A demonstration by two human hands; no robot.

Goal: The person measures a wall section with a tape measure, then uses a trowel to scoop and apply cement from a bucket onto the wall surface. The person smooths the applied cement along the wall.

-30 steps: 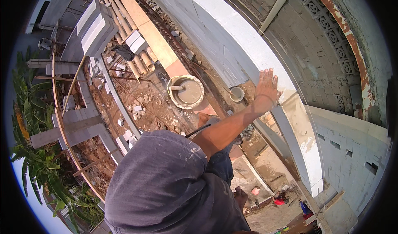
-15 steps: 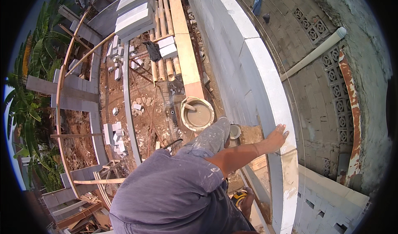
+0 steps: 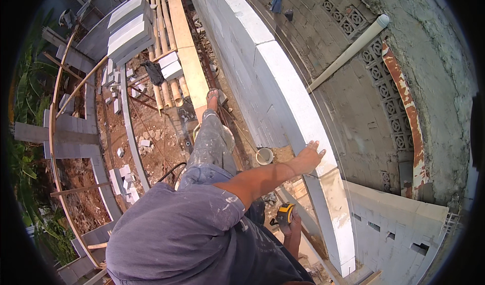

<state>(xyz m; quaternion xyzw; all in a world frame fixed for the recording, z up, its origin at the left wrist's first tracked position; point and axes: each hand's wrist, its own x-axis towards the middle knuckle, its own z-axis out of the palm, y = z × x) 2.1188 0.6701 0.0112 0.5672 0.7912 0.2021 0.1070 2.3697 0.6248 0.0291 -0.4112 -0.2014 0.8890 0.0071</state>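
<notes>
Right hand [image 3: 309,159] is lying flat on the top face of the white block wall [image 3: 283,83], fingers spread wide, palm down, gripping nothing, with the arm reaching out to the person's right. The lower hand, which I am taking for the left hand [image 3: 294,228], is closing round a yellow tape measure [image 3: 285,213], held low beside the wall's near face, below the outstretched arm. No blade is showing drawn out. The tape measure is likely handling light and rigid in its case, small enough for one palm. Its blade would be springy and thin at the edge, so the hold belongs on the case body. The wall blocks are looking heavy, stiff and chalky, with arrises that may crumble, so they are best pressed or lifted on their broad faces, not their corners. A small white bucket [image 3: 264,156] is sitting at the wall's foot, near the flat hand. A long wooden plank [image 3: 189,58] is running alongside the wall, and spare stacked blocks [image 3: 129,30] are lying well apart, further out.
</notes>
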